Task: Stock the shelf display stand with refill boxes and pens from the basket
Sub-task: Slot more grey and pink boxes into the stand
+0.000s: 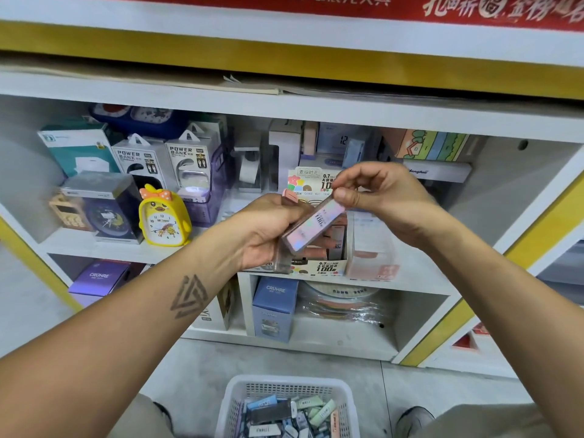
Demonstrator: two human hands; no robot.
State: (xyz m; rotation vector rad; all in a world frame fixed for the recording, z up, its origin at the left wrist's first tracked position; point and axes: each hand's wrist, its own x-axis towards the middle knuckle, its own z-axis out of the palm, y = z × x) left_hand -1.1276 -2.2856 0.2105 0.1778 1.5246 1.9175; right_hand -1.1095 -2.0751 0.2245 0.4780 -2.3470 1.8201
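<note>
Before the stand [328, 267], at twelve o'clock from the basket [286, 387], a refill box [311, 227] is gripped by the left hand [268, 229] and pinched by the right hand [376, 197]; slotting in is judged next.

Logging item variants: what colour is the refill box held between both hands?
Pale pink with a lilac tint and a shiny label, the refill box shows in the head view.

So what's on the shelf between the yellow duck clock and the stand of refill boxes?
In the head view, a purple clear box stands between the clock and the stand, behind the left hand.
</note>
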